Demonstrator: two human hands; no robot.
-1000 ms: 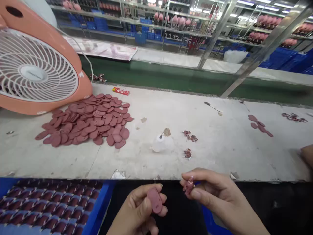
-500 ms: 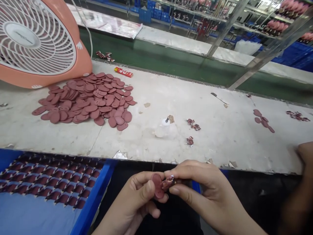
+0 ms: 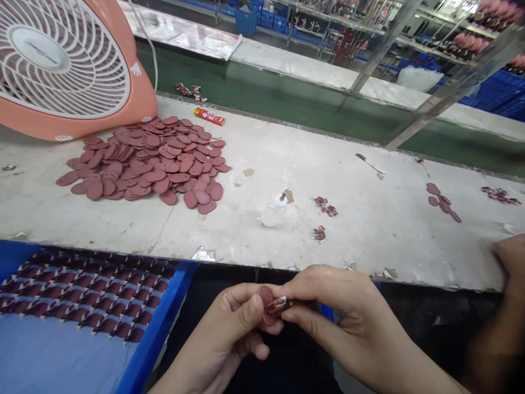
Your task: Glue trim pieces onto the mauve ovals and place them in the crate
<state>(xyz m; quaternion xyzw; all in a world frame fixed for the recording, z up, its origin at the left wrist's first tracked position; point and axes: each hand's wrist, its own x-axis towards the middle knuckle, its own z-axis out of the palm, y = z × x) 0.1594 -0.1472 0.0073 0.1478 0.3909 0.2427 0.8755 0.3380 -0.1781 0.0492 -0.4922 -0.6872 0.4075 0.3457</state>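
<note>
My left hand (image 3: pixel 229 334) pinches a dark red oval piece (image 3: pixel 266 300) between thumb and fingers, just below the table's front edge. My right hand (image 3: pixel 340 312) meets it from the right, its fingertips closed on a small dark red and white part (image 3: pixel 280 304) pressed against the oval piece. Both hands touch each other at the fingertips. On the white table (image 3: pixel 369 230), far left, lies a big heap of the same oval pieces (image 3: pixel 147 161).
An orange fan (image 3: pixel 61 65) stands at the back left. A blue tray (image 3: pixel 164 328) with rows of finished pieces sits at lower left. A small white bottle (image 3: pixel 274 210), small red parts (image 3: pixel 326 207), a red tube (image 3: pixel 209 116) and loose ovals (image 3: pixel 441 200) lie on the table. Another person's hand (image 3: pixel 508 257) shows at right.
My right hand brought its small part leftward onto the oval piece held in my left hand; the two hands are now joined. The view tilted downward.
</note>
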